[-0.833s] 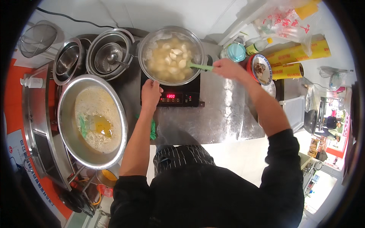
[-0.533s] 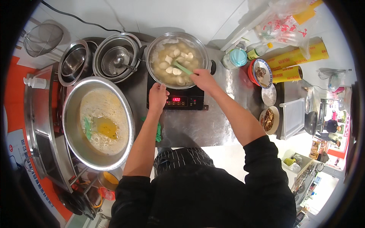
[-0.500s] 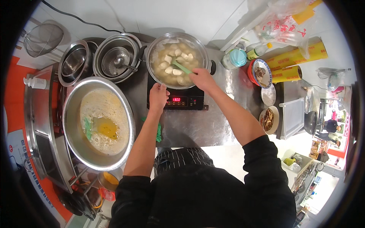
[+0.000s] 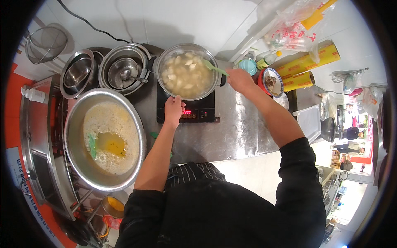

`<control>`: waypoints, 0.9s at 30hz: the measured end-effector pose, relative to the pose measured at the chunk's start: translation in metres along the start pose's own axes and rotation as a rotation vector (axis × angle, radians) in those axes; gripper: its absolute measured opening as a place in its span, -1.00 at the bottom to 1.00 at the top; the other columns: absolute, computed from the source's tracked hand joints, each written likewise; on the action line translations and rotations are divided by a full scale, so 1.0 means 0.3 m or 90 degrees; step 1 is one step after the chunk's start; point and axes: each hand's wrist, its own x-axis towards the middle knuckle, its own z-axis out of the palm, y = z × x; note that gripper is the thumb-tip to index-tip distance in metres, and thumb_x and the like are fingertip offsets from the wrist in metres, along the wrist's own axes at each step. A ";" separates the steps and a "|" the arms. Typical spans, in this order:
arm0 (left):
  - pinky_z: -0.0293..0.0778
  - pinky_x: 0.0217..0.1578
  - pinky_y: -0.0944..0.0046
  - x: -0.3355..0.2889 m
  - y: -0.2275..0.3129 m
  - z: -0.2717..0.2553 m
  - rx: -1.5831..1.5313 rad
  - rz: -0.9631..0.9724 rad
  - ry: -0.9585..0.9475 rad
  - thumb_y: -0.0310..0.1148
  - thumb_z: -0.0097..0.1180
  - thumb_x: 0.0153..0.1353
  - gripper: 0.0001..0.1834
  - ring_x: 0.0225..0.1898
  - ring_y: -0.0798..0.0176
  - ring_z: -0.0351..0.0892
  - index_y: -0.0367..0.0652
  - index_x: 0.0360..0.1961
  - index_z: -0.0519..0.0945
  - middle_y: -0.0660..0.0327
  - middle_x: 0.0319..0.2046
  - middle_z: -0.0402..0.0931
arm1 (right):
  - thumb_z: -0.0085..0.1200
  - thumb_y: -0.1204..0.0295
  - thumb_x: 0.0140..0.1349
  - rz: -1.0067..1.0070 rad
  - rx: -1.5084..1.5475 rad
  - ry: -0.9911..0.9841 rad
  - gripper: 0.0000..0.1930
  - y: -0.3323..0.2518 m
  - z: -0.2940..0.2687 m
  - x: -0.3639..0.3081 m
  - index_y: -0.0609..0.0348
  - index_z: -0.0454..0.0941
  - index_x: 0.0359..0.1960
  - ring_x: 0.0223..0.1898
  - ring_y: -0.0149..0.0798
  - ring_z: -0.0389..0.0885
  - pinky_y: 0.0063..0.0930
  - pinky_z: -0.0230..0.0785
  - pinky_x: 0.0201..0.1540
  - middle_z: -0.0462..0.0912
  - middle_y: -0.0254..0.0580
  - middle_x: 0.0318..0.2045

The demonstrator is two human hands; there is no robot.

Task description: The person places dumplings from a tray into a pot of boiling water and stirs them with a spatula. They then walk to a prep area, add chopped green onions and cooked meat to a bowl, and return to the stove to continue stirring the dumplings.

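The right hand (image 4: 240, 80) grips a green spatula (image 4: 211, 66), its far end in the pot (image 4: 186, 47), where pale pieces (image 4: 188, 86) crowd cloudy liquid. The left hand (image 4: 174, 110) is at the pot's near rim, over the cooker (image 4: 208, 103); contact is unclear. Left of it are nested bowls (image 4: 105, 72) and, nearer the person, a basin (image 4: 75, 136) of foamy liquid. Right of the right hand, on the bench (image 4: 231, 136), are a jar (image 4: 247, 66), a blue-rimmed bowl (image 4: 280, 79) and yellow boxes (image 4: 308, 60).

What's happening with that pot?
Somebody is holding a green spatula in their right hand, with its end inside the pot, which has pale chunks in it. The pot sits on a black cooker. Their left hand is at the pot's near edge. A big basin stands off to the left.
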 end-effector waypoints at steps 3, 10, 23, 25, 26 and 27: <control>0.36 -0.59 0.38 0.009 0.006 -0.006 0.045 -0.013 0.010 -0.21 -0.06 0.43 -0.75 -0.57 0.43 0.43 -0.17 -0.29 0.46 0.28 -0.51 0.50 | 0.06 0.32 0.14 -0.011 0.092 -0.041 -0.77 0.042 0.044 -0.032 0.19 0.62 -0.26 -0.19 0.15 0.63 -0.01 0.46 -0.13 0.65 0.11 -0.31; 0.39 -0.54 0.37 0.008 0.011 -0.010 0.040 -0.026 -0.009 -0.22 -0.07 0.45 -0.76 -0.53 0.44 0.44 -0.16 -0.27 0.46 0.29 -0.48 0.51 | 0.08 0.30 0.15 0.029 0.353 -0.173 -0.76 0.071 0.088 -0.086 0.28 0.55 -0.42 -0.50 -0.23 0.47 -0.28 0.31 -0.40 0.50 -0.15 -0.57; 0.39 -0.51 0.38 0.012 -0.008 -0.022 0.037 -0.015 -0.016 -0.18 -0.06 0.45 -0.75 -0.51 0.44 0.45 -0.13 -0.28 0.47 0.30 -0.46 0.52 | 0.02 0.36 0.19 0.049 0.562 -0.054 -0.79 -0.198 0.160 -0.029 0.25 0.51 -0.49 -0.60 -0.30 0.46 -0.36 0.28 -0.50 0.50 -0.27 -0.64; 0.39 -0.51 0.38 0.011 -0.012 -0.027 0.020 -0.014 -0.022 -0.18 -0.06 0.45 -0.75 -0.51 0.44 0.45 -0.12 -0.28 0.47 0.30 -0.46 0.52 | 0.02 0.36 0.18 -0.050 0.348 0.064 -0.83 -0.142 0.090 -0.032 0.23 0.53 -0.42 -0.51 -0.07 0.55 -0.20 0.37 -0.41 0.58 -0.12 -0.57; 0.39 -0.51 0.38 0.010 -0.015 -0.029 0.010 -0.017 -0.023 -0.19 -0.06 0.45 -0.75 -0.51 0.44 0.45 -0.12 -0.29 0.47 0.30 -0.46 0.52 | 0.02 0.37 0.18 -0.088 0.232 0.112 -0.83 -0.107 0.051 -0.029 0.22 0.54 -0.38 -0.46 0.04 0.59 -0.12 0.41 -0.36 0.62 -0.05 -0.54; 0.40 -0.51 0.38 0.012 -0.016 -0.030 0.005 -0.023 -0.020 -0.19 -0.06 0.45 -0.75 -0.51 0.43 0.46 -0.12 -0.29 0.47 0.30 -0.46 0.52 | 0.02 0.36 0.19 -0.107 0.165 0.104 -0.84 -0.074 0.016 -0.019 0.20 0.54 -0.35 -0.41 0.09 0.59 -0.06 0.42 -0.31 0.63 -0.01 -0.49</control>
